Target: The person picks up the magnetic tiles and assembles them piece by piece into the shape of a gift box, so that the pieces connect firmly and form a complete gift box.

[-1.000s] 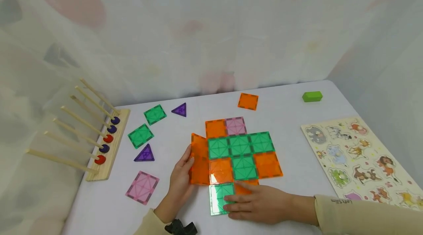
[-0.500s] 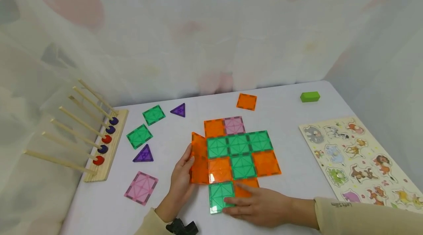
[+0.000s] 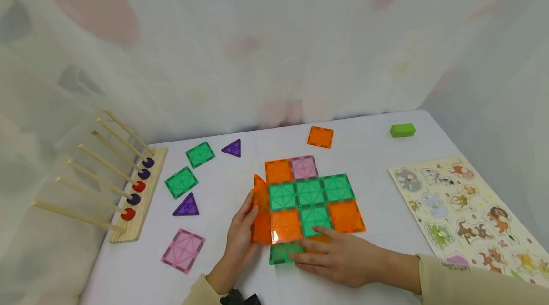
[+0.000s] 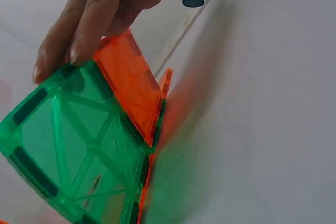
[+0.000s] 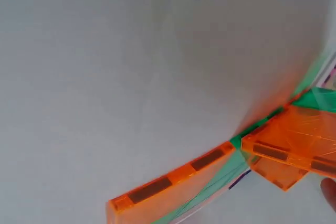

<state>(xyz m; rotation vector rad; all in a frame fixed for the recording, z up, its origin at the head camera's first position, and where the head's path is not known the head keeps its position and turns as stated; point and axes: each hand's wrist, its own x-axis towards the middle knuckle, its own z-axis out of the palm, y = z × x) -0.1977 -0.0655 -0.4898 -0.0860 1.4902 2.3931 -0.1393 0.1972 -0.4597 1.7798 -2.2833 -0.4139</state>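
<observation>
My left hand (image 3: pixel 239 240) is at the left side of a joined sheet of green, orange and pink magnetic tiles. It holds the raised orange magnetic tiles (image 3: pixel 261 219) by their outer edge, thumb at the edge and fingers partly hidden behind. From the right, my right hand (image 3: pixel 343 259) reaches over the sheet's front with fingers extended. Its fingertips touch the green magnetic tile (image 4: pixel 86 145), which stands tilted up from the table in the left wrist view. Beside it, an orange magnetic tile (image 5: pixel 299 135) is also tilted up in the right wrist view.
Loose green tiles (image 3: pixel 182 182), purple triangles (image 3: pixel 186 206) and a pink tile (image 3: pixel 183 250) lie left. A wooden peg rack (image 3: pixel 146 200) stands farther left. An orange tile (image 3: pixel 320 137) and a green block (image 3: pixel 402 130) lie at the back, an animal puzzle board (image 3: pixel 467 214) at right.
The left orange tiles have tilted further upright with the left hand, moving slightly right. The front green tile's near edge has risen from the table under the right hand's fingers.
</observation>
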